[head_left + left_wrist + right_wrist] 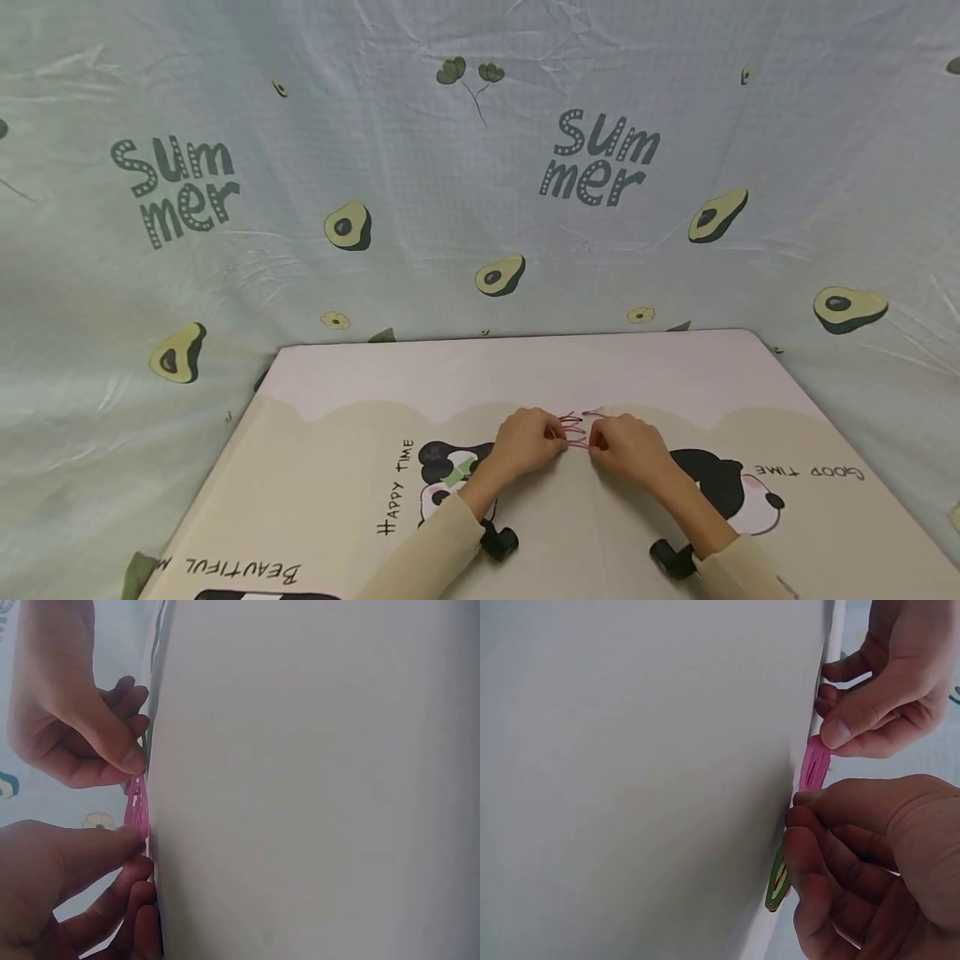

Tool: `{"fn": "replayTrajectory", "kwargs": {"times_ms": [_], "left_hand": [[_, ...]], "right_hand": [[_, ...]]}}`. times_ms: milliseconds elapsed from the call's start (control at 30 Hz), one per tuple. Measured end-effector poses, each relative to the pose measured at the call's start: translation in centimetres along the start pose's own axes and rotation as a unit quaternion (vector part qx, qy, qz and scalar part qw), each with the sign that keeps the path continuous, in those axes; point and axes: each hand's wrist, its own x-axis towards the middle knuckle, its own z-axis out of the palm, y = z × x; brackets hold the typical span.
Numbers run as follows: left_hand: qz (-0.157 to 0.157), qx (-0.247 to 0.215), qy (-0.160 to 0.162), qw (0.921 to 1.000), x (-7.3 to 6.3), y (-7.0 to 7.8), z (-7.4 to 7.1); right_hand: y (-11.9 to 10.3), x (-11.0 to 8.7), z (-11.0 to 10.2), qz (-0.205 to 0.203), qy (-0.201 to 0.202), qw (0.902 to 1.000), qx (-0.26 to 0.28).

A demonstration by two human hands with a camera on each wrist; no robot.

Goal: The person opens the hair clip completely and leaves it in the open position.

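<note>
A pink snap hair clip point(137, 806) spans the gap between my two hands, low over the table. My left hand point(525, 440) pinches one end with thumb and fingers, while the thumb and forefinger of my right hand point(632, 448) pinch the other. Several more reddish-pink hair clips point(572, 419) lie on the table just beyond the fingers in the head view, one apart at the right. Partly behind the right hand, a green hair clip point(778, 881) shows in the right wrist view. Fingers hide parts of the clips.
The table point(525, 367) has a pale cover printed with pandas and lettering. A light curtain point(420, 167) with avocados hangs behind its far edge and at both sides. Black wrist devices point(498, 542) sit at both cuffs.
</note>
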Motion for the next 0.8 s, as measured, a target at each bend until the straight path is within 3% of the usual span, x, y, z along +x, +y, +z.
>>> {"fn": "replayTrajectory", "kwargs": {"times_ms": [300,500,633,800], "left_hand": [[-0.006,-0.005,0.004,1.0000,-0.1,-0.2,-0.4],[-0.031,-0.025,0.009,0.9992,-0.7,-0.5,-1.4],[-0.040,-0.043,0.019,0.9981,-1.4,-1.3,-3.2],[-0.036,-0.043,0.055,0.9969,-3.1,-3.2,-6.6]], "right_hand": [[-0.3,0.0,-0.6,0.002,-0.009,0.9999,-0.009],[0.7,-1.2,-2.5,0.011,-0.006,0.9999,0.008],[2.2,-2.5,-4.3,0.010,0.009,0.9998,0.016],[4.7,-3.8,-6.2,0.013,0.033,0.9994,0.007]]}}
